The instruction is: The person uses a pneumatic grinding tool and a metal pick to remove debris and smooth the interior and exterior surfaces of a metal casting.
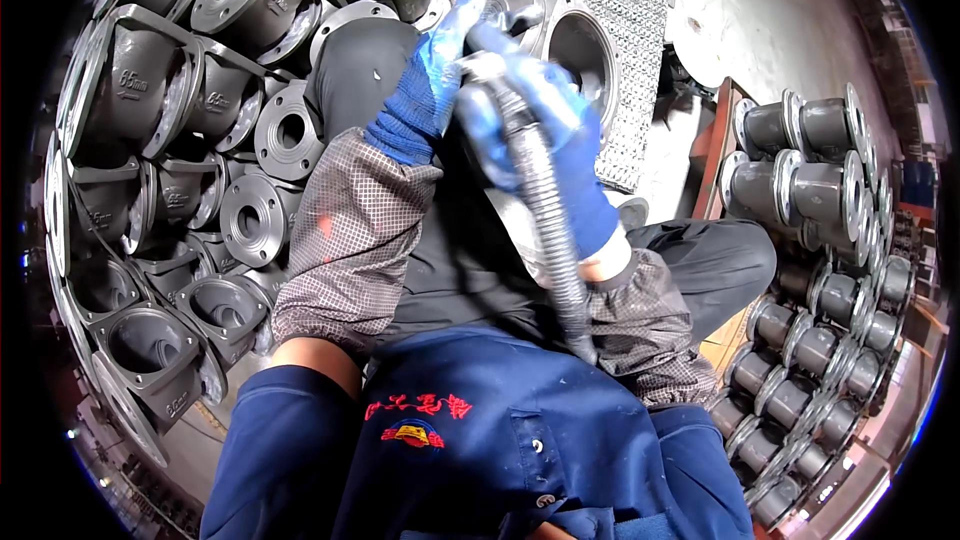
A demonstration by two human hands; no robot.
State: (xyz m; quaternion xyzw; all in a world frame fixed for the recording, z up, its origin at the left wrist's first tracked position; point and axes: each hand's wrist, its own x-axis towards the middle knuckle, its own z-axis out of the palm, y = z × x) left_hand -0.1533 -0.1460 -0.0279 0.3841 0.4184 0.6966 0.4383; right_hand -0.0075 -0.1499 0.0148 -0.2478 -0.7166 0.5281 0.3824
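My right hand [550, 105], in a blue glove and blurred by motion, is closed round a hand-held tool with a dark body [487, 38]. A grey corrugated hose [545, 205] runs from it down toward my right forearm. The tool's working end is too blurred to make out. My left hand [440, 65], also blue-gloved, grips the left side of a grey flanged metal casting [576, 45], its fingers pointing away from me. The casting has a wide round opening on its right. It rests at the near left of a textured metal plate [636, 110].
Grey flanged castings [150, 90] are stacked high on my left, close to my knee. More short flanged pipe pieces [790, 185] stand in rows on the right. A rusty red metal edge [715, 150] lies beside them. My bent legs [705, 255] flank the work.
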